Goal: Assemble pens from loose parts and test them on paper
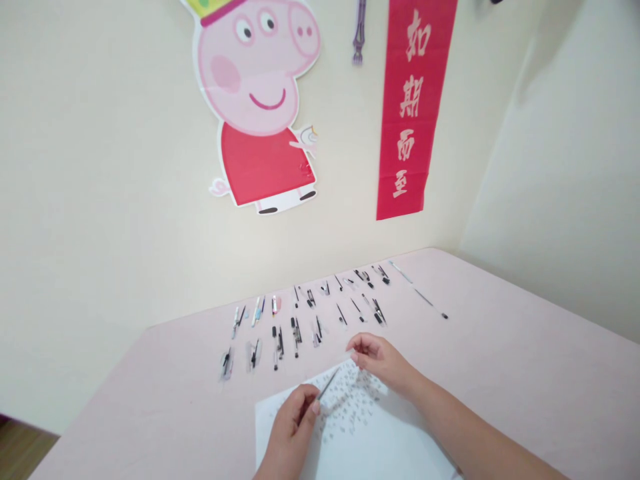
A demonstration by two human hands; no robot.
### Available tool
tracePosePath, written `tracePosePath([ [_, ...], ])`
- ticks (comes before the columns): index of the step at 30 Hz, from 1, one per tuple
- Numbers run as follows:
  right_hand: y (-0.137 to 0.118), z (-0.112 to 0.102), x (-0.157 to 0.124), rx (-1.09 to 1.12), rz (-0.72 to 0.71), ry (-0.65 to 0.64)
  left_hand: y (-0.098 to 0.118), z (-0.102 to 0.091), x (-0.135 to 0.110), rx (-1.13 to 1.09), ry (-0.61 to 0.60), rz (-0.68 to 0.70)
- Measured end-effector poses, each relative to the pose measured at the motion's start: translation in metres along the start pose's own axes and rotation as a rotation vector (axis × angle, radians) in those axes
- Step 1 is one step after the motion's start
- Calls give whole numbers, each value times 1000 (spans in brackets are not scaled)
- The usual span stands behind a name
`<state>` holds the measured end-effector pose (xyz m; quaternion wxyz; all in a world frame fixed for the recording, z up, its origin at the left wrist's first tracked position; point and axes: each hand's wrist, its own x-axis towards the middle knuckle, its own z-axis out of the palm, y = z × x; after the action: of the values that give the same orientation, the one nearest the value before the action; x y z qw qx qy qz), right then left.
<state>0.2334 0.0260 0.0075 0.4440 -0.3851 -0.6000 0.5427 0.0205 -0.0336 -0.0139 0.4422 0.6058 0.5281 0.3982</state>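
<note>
My left hand (294, 427) is closed around a thin grey stick (329, 385) that looks like a pen refill. Its far end points up and to the right, above a white sheet of paper (385, 443). On the sheet lie many tiny dark and grey pieces (357, 407), too small to identify. Over the sheet's far edge, my right hand (383, 361) is pinched shut. Whatever is between its fingertips, if anything, is too small to make out. The two hands are apart, with the stick's tip between them.
Beyond the sheet, pens taken apart lie in small groups, including black-capped parts (278, 343) and pale barrels (258, 311). A long thin rod (430, 301) lies at the right. The pink table (500, 353) meets a wall bearing a cartoon pig cutout (267, 160) and a red banner (387, 153).
</note>
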Motion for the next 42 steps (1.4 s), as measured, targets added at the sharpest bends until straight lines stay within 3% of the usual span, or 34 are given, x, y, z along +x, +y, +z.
tracePosePath([
  [32, 7, 8, -2, 28, 51, -113, -3, 2, 0, 68, 1, 25],
  [42, 8, 10, -3, -118, -48, -74, -3, 2, 0, 109, -1, 38],
])
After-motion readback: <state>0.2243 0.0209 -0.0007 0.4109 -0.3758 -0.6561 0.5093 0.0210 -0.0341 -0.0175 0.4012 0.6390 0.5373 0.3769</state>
